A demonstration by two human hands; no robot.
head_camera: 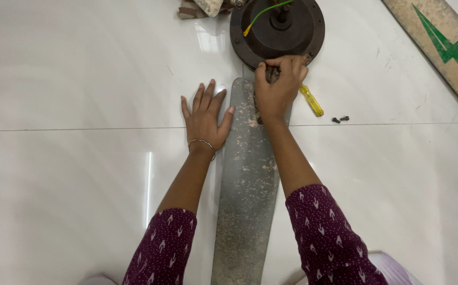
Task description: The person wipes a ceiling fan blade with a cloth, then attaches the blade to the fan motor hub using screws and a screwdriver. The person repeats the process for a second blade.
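Pinching a small part at the fan motor rim, right hand; left hand lies flat, fingers spread, touching the dusty blade.

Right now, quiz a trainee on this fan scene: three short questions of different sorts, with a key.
1. True or false: the left hand lies flat on the floor tile beside the fan blade.
2. Which lies nearest the two loose screws? A) yellow screwdriver B) wooden board C) green wire
3. Fill in: the right hand works at the rim of the round dark ____.

Key: 1 true; 2 A; 3 motor housing.
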